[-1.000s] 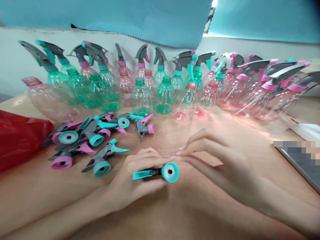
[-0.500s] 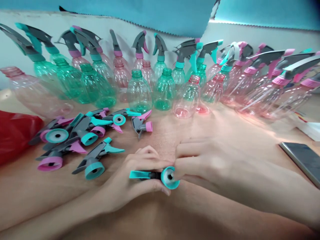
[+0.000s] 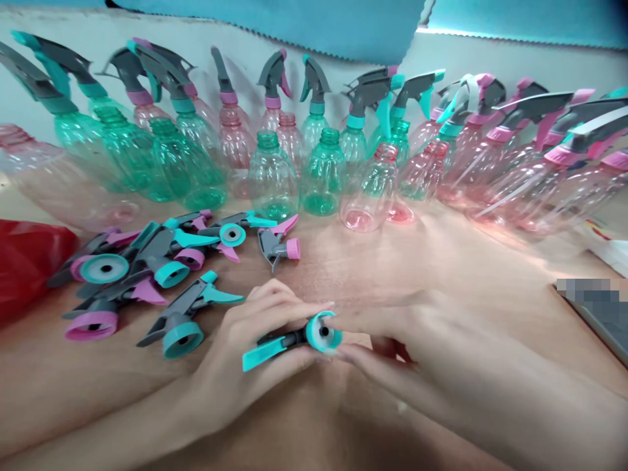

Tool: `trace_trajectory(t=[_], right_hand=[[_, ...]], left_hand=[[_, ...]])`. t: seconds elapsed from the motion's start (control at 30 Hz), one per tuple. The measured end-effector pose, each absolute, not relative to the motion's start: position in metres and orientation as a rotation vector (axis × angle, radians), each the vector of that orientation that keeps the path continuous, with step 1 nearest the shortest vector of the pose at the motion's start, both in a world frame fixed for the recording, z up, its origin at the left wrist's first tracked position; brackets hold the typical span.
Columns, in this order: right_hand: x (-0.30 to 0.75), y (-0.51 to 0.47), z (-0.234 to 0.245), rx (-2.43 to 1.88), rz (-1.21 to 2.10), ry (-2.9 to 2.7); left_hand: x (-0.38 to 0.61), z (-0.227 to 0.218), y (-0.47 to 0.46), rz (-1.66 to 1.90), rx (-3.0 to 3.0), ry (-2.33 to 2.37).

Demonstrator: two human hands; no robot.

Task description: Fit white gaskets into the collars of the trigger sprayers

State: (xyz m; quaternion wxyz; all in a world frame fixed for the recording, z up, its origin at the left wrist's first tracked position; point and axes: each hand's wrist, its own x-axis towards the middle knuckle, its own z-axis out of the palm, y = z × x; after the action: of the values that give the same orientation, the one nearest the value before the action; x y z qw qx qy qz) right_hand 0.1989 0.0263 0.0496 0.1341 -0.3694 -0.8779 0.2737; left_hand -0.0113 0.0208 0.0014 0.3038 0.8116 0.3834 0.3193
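A grey and teal trigger sprayer head point(image 3: 324, 331) lies in my left hand point(image 3: 260, 327), its round collar facing up at me and its teal lever pointing left. The fingers of that hand are closed around its grey body. At the collar's right side is my right hand point(image 3: 402, 340), its index finger on the upper rim and its thumb at the lower edge, pinching it. Inside the collar a white disc with a dark centre hole shows. The sprayer's nozzle end is mostly hidden by my left hand.
Several loose sprayer heads point(image 3: 182, 337) in teal and pink lie on the table to the left, by a red bag point(image 3: 34, 268). Behind stand open bottles point(image 3: 273, 180) and bottles with sprayers fitted point(image 3: 495, 163). A phone point(image 3: 596, 320) lies at right.
The sprayer head has shifted slightly left and up, its lever end tilting down. My right hand has opened from curled fingers to an index finger and thumb at the collar.
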Motion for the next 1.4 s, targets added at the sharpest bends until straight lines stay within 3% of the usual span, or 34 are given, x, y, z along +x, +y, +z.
trace_trajectory(t=[0.5, 0.87, 1.4], right_hand=[[0.203, 0.042, 0.041, -0.958, 1.197, -2.305], [0.2, 0.032, 0.043, -1.088, 0.937, -2.313], [0.204, 0.036, 0.038, -1.06, 0.903, -2.52]], left_hand=[[-0.011, 0.006, 0.02, 0.803, 2.219, 1.041], [-0.013, 0.004, 0.02, 0.739, 2.252, 1.007], [-0.008, 0.007, 0.019, 0.709, 2.346, 0.94]])
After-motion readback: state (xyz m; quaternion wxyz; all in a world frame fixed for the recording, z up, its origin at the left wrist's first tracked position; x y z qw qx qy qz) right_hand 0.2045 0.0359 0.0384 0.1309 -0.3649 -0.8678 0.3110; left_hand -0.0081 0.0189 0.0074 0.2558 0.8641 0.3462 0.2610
